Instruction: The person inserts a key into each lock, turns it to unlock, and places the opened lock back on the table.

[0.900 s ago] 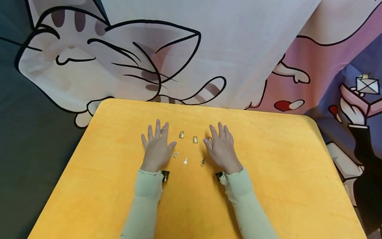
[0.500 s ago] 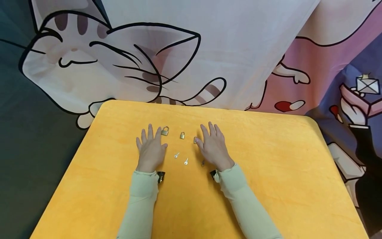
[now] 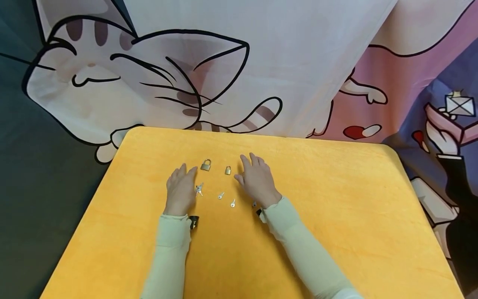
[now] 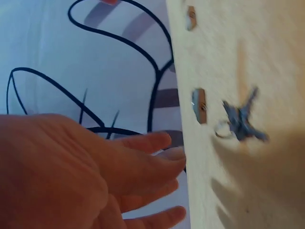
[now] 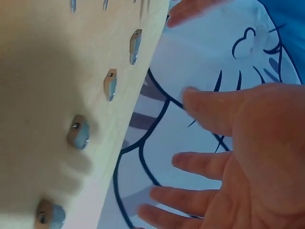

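Observation:
Low over the table my left hand (image 3: 181, 189) holds nothing, its fingers loosely extended. Just right of it lies a bunch of keys (image 3: 199, 189) on a ring, seen closer as a spread bunch of keys (image 4: 240, 117) in the left wrist view. A larger brass padlock (image 3: 206, 165) and a smaller padlock (image 3: 228, 170) sit beyond. My right hand (image 3: 257, 180) hovers with fingers spread, also holding nothing, and hides further padlocks from the head view. Below it in the right wrist view are a padlock (image 5: 78, 132) and another padlock (image 5: 50, 214).
Two single keys lie nearer the person, one key (image 3: 220, 195) left of the other key (image 3: 233, 203). Another small key (image 3: 254, 204) shows beside the right wrist. The yellow table (image 3: 336, 187) ends at a cartoon-printed cloth (image 3: 298, 74) along its far edge.
Both hands have drifted left over the table. The left hand has uncovered the larger padlock and the bunch of keys; the right hand now covers a padlock seen earlier.

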`<move>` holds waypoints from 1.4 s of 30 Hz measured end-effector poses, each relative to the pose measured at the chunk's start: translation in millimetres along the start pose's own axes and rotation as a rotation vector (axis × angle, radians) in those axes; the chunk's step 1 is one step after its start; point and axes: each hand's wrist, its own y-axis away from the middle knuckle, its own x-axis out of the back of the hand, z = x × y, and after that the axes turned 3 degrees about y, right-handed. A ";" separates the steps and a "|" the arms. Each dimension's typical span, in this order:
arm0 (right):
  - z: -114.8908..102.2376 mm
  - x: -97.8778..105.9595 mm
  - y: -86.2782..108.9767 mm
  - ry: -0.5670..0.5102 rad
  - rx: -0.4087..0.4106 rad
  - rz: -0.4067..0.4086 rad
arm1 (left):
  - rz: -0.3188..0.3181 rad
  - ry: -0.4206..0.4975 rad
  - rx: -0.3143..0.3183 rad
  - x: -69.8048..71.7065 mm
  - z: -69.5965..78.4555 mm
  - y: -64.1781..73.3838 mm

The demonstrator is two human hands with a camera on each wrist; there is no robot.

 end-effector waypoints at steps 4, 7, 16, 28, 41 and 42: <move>-6.5 4.6 -6.6 0.091 0.032 0.006 | 0.013 -0.030 -0.024 1.3 -7.7 -0.7; -11.1 7.3 -14.1 0.093 0.027 -0.009 | 0.005 -0.050 -0.025 0.6 -12.8 -1.1; -28.1 6.7 -45.7 0.069 0.000 -0.058 | 0.068 -0.038 -0.020 -9.6 -17.1 -2.8; -53.7 -8.4 -81.0 0.067 -0.036 -0.131 | 0.144 -0.043 -0.022 -18.0 -14.9 -8.1; -71.0 -27.5 -99.2 0.074 -0.017 -0.163 | 0.104 -0.011 -0.039 -14.5 -18.7 -10.0; -72.7 -28.8 -100.1 0.076 -0.012 -0.167 | 0.104 -0.012 -0.041 -13.8 -19.3 -10.6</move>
